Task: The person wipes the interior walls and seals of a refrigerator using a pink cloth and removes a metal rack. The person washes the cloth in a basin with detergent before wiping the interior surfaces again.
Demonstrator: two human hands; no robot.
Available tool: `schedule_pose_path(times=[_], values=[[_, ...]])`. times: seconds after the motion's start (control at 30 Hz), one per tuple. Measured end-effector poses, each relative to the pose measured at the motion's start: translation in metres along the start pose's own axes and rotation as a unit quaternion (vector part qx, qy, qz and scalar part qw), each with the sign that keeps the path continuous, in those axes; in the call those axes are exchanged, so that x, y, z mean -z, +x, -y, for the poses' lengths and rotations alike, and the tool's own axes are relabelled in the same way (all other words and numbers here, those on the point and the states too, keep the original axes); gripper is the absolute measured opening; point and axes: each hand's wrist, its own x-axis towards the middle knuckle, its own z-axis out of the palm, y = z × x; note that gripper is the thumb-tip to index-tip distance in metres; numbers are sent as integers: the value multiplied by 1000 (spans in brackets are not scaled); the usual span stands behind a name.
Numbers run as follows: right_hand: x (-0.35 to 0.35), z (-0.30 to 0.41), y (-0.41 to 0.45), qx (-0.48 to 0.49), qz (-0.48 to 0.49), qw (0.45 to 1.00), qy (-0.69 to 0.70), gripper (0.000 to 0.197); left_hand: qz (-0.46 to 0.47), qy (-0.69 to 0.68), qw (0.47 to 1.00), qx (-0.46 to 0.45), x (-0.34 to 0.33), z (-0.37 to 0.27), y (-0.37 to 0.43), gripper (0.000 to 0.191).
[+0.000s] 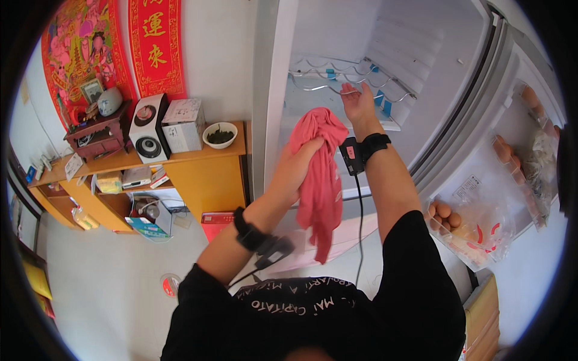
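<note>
A crumpled pink cloth [321, 180] hangs from my left hand [293, 173], whose thumb lies across it. My right hand [358, 103] is at the front of a wavy metal wire rack [316, 89] inside the refrigerator [402, 67], palm up with its fingers partly spread; whether it touches the wire I cannot tell. Blue pieces [387, 108] show beneath the rack, near the right side wall. Both wrists wear black straps with a small cabled device.
The refrigerator door [478, 180] stands open at the right, with eggs [445, 214] and plastic bags in its shelves. At the left, a wooden cabinet [198, 180] carries a speaker [148, 131], a box [184, 126] and a white bowl [220, 135] with dark contents.
</note>
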Motion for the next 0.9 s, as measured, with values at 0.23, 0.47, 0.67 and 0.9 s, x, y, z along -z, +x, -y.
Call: schedule_pose_path(times=[0.23, 0.47, 0.67, 0.9], values=[[-27, -8, -15, -59, -16, 994, 87, 11, -53, -50, 993, -92, 10, -3, 64, 27], [-43, -9, -22, -71, -42, 993, 89, 14, -131, 11, 977, -170, 9, -26, 107, 30], [-26, -7, -10, -28, -42, 995, 92, 13, -185, 47, 968, -161, 9, -23, 116, 43], [-26, 16, -43, -89, -26, 990, 105, 12, -144, 80, 970, -181, 8, -6, 121, 38]])
